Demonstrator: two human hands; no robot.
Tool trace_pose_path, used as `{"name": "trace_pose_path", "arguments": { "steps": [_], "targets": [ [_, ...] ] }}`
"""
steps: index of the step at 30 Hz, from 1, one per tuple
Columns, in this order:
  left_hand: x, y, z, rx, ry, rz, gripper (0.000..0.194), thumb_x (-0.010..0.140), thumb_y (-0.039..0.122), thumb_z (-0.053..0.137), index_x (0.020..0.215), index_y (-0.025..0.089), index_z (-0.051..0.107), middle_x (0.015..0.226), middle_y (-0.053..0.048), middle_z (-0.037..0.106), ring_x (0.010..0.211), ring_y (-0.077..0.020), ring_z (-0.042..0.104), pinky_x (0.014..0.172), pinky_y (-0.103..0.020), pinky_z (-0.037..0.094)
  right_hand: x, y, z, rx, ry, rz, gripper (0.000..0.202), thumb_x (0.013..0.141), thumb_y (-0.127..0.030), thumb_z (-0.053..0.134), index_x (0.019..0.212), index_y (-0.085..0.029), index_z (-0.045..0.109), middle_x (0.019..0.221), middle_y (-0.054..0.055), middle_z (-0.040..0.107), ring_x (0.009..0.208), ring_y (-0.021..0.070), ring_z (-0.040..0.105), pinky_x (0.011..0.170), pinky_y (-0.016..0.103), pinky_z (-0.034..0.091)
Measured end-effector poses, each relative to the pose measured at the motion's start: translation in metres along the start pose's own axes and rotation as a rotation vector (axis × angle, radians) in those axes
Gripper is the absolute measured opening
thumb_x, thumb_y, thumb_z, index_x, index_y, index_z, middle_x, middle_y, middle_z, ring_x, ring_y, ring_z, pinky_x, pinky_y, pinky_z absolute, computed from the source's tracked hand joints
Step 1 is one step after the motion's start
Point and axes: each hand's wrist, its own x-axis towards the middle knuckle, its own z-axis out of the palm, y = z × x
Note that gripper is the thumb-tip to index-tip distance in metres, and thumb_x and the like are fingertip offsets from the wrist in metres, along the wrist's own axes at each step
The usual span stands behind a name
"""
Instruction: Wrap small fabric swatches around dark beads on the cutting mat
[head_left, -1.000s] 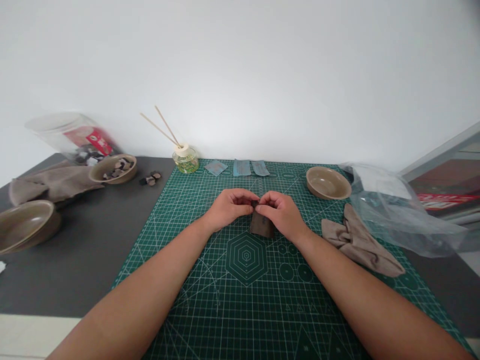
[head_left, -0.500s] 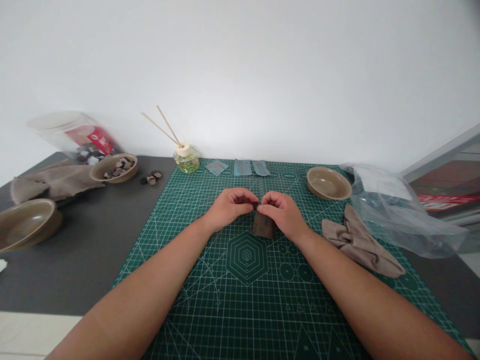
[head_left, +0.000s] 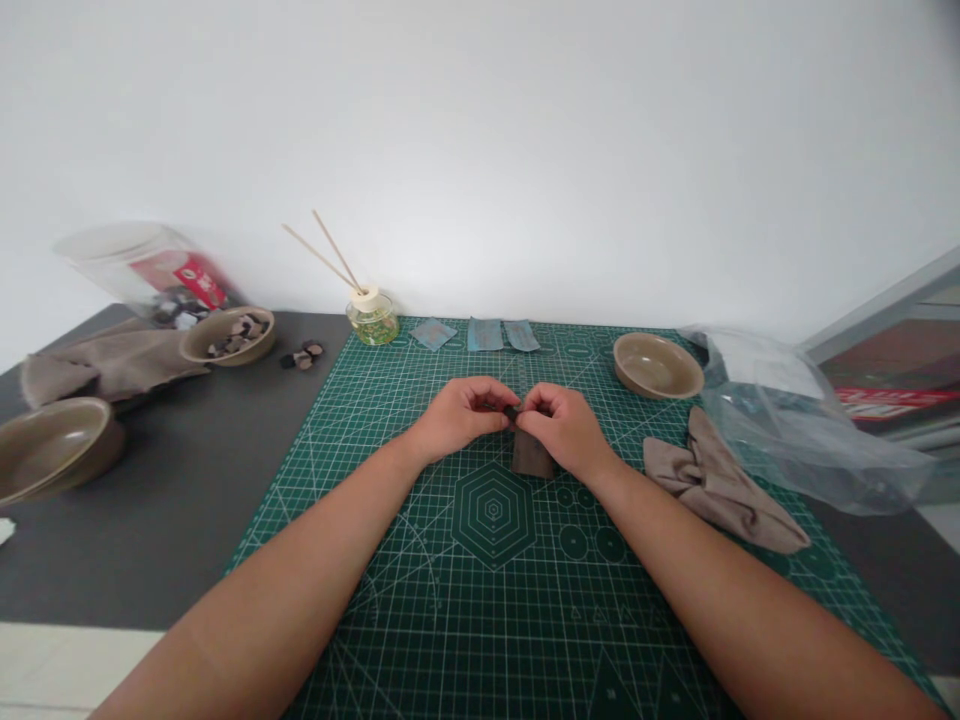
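Note:
Above the green cutting mat (head_left: 375,640), both my hands meet at the top edge of a small flat brown piece of fabric (head_left: 533,456). My left hand (head_left: 459,418) pinches a dark bit at its upper left corner between thumb and forefinger. Thumb and fingers of my right hand (head_left: 568,428) are closed on the same edge, just to the right. The rest of the piece hangs down below my right fingers. What exactly lies between the fingertips is mostly hidden.
An empty brown bowl (head_left: 652,365), a crumpled taupe cloth (head_left: 731,490) and a clear plastic bag (head_left: 810,440) lie right. Blue packets (head_left: 486,334) and a reed diffuser (head_left: 373,318) line the back. Left are a bowl of scraps (head_left: 191,345), loose scraps (head_left: 306,355) and another bowl (head_left: 105,450).
The lower part of the brown fabric has swung slightly to the right. More of the dark bit shows between my fingertips; both hands stay nearly in place.

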Motion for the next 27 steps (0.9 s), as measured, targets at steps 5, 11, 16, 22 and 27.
{"name": "trace_pose_path", "arguments": {
  "steps": [5,11,16,22,27],
  "targets": [
    [-0.0001,0.0004,0.0024,0.008,-0.001,-0.046,0.021,0.059,0.009,0.066,0.080,0.013,0.065,0.068,0.000,0.064,0.064,-0.0109,0.059,0.064,-0.025,0.045,0.0002,-0.0003,-0.0011,-0.029,0.017,-0.023,0.011,0.060,-0.013,0.053,0.051,-0.018,0.050,0.051,-0.003,0.052,0.051,0.0108,0.046,0.050,0.024,0.033],
    [0.0016,-0.0034,0.0009,-0.021,-0.012,-0.042,0.019,0.061,0.011,0.067,0.080,0.013,0.063,0.069,-0.001,0.065,0.066,-0.0117,0.060,0.066,-0.025,0.045,0.0000,0.0018,-0.0017,0.063,0.015,0.018,0.008,0.061,-0.017,0.054,0.053,-0.018,0.052,0.053,-0.003,0.054,0.053,0.0115,0.048,0.051,0.024,0.034],
    [0.0017,-0.0040,-0.0002,-0.003,0.015,-0.018,0.018,0.061,0.012,0.067,0.079,0.013,0.064,0.072,0.000,0.064,0.067,-0.0104,0.058,0.066,-0.025,0.044,-0.0011,0.0002,-0.0011,0.198,0.027,0.059,0.011,0.063,-0.024,0.057,0.055,-0.018,0.052,0.052,-0.004,0.050,0.051,0.0106,0.044,0.049,0.024,0.033],
    [0.0013,-0.0031,-0.0005,0.016,0.017,-0.018,0.017,0.061,0.012,0.067,0.078,0.013,0.064,0.071,0.000,0.063,0.067,-0.0109,0.057,0.066,-0.025,0.044,-0.0014,-0.0024,-0.0008,0.253,0.024,0.074,0.014,0.064,-0.027,0.059,0.056,-0.019,0.050,0.052,-0.004,0.047,0.051,0.0108,0.042,0.048,0.024,0.032],
    [0.0012,-0.0032,-0.0004,0.004,0.008,-0.029,0.019,0.060,0.011,0.067,0.079,0.012,0.065,0.069,0.001,0.062,0.065,-0.0102,0.056,0.064,-0.024,0.043,-0.0012,-0.0015,-0.0011,0.194,0.012,0.063,0.013,0.064,-0.025,0.058,0.056,-0.019,0.050,0.052,-0.004,0.048,0.050,0.0106,0.042,0.047,0.024,0.032]
  ]
}}
